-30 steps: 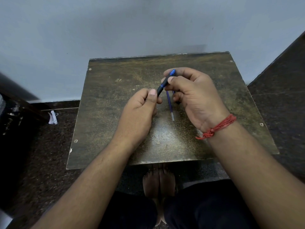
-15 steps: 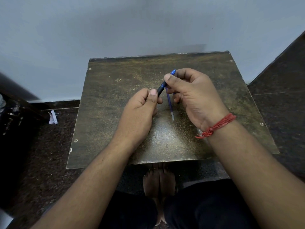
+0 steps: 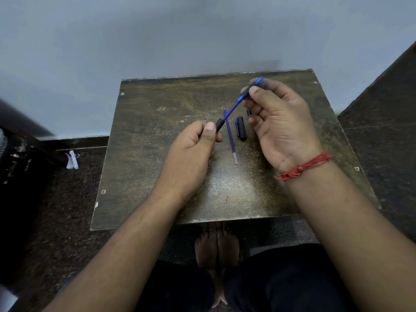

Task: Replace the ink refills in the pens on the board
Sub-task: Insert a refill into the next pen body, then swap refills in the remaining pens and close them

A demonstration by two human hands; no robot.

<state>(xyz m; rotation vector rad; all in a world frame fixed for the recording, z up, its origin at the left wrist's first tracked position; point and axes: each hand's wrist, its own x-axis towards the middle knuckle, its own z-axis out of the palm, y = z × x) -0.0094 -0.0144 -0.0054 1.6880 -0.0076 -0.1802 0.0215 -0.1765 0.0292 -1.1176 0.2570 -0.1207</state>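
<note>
My left hand [image 3: 193,149] grips the black barrel [image 3: 220,124] of a pen. My right hand [image 3: 279,124] pinches the pen's black-and-blue front section [image 3: 249,91], which is pulled away from the barrel. A blue ink refill [image 3: 233,109] is bared between the two parts, held above the worn brown board [image 3: 157,158]. A loose blue refill [image 3: 230,137] lies flat on the board between my hands. A black pen cap [image 3: 240,129] lies just right of it. A small blue piece [image 3: 249,112] shows under my right fingers.
The board sits low on a dark speckled floor, against a pale wall. A crumpled white paper scrap [image 3: 72,159] lies on the floor to the left. My bare feet [image 3: 217,246] are under the board's near edge. A dark object [image 3: 13,154] stands far left.
My right hand has moved up and to the right, pulling the front section off the barrel and exposing the refill. The cap on the board has come into sight.
</note>
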